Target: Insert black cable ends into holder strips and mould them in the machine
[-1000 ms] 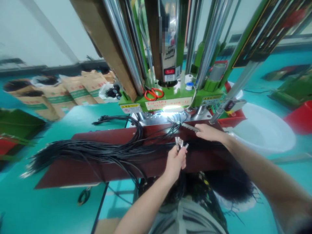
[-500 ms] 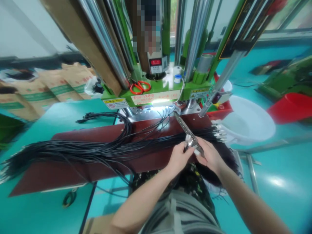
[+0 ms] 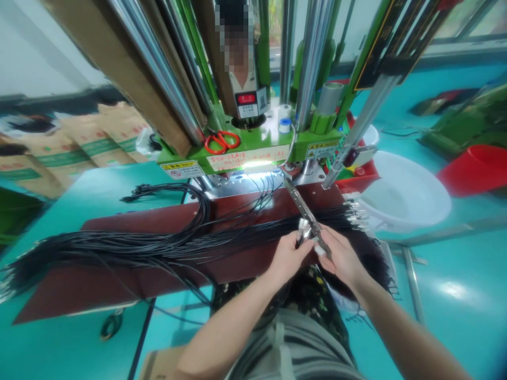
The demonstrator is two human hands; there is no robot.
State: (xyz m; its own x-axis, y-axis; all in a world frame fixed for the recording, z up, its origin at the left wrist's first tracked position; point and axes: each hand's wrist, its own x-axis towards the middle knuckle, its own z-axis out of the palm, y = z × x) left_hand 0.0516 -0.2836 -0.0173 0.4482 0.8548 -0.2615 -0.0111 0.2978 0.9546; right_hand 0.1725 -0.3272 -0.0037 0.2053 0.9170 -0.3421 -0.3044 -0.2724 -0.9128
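My right hand (image 3: 344, 257) is closed around the near end of a long, narrow metal bar (image 3: 303, 206) with small notches along it. The bar slants away from me, its far end by the machine's lit metal bed. My left hand (image 3: 288, 257) is closed, thumb and fingers pinching a small bunch of silver-ended cables (image 3: 303, 230) against the bar's left side; exactly how they sit there is partly hidden. Under the bar, a thick bundle of black cables (image 3: 158, 240) lies across the brown board (image 3: 130, 282). Silver connectors (image 3: 356, 214) cluster at its right end.
The green press (image 3: 253, 153) stands ahead, with red-handled scissors (image 3: 222, 141) and a blue-and-white spool (image 3: 284, 125) on its ledge. On the right are a white basin (image 3: 412, 190) and a red bucket (image 3: 473, 171). Paper sacks (image 3: 75, 137) line the left.
Both hands keep their grip on the metal bar and the silver-ended cables, with hardly any movement. The view has shifted slightly.
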